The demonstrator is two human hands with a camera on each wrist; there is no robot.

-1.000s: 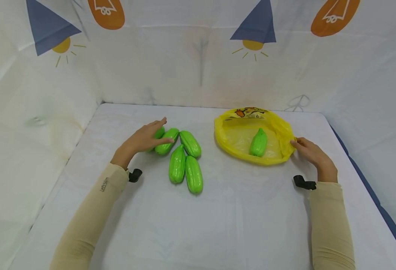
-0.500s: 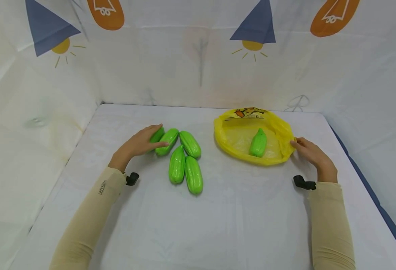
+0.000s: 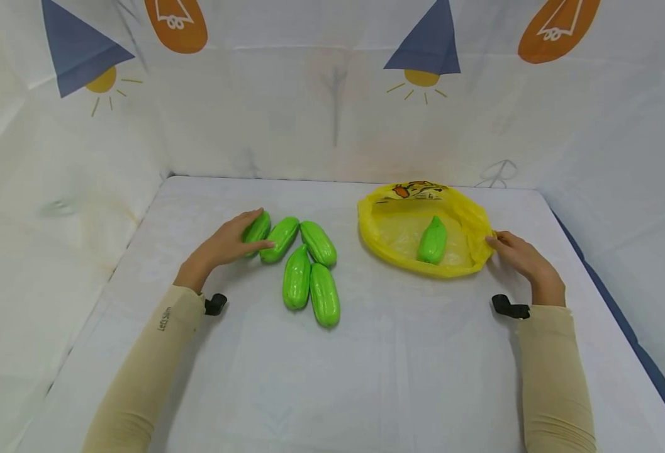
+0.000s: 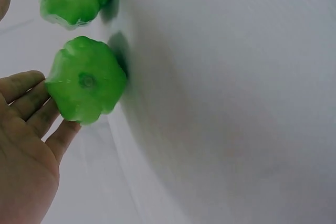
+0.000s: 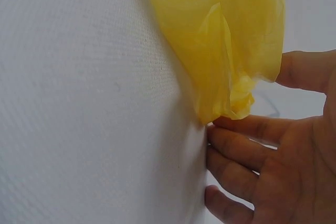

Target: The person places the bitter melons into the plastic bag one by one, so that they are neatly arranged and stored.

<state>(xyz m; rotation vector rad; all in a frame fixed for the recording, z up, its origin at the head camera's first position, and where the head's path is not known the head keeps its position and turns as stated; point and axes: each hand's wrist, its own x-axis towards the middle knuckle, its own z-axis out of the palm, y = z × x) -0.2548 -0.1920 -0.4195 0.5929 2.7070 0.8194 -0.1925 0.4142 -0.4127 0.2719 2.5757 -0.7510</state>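
In the head view my left hand (image 3: 227,242) is at the leftmost green ribbed gourd (image 3: 257,231). Its fingertips touch that gourd's far side in the left wrist view, where the gourd (image 4: 86,81) shows end-on. The thumb stands away, over the gap toward the neighbouring gourd (image 3: 280,239). My right hand (image 3: 521,255) pinches the right rim of an open yellow plastic bag (image 3: 368,233) between thumb and forefinger. Gathered folds of the bag (image 5: 220,40) hang at those fingertips in the right wrist view. One green gourd (image 3: 433,241) lies inside the bag.
More green gourds lie close together mid-table: one at the back (image 3: 318,243), one in front of it (image 3: 296,278), one nearest me (image 3: 325,296). White cloth covers the table (image 3: 332,390). A patterned white curtain (image 3: 287,113) hangs behind the table's far edge.
My left hand has come down and to the left, from above the gourds to the leftmost one. My right hand and the bag have stayed in place.
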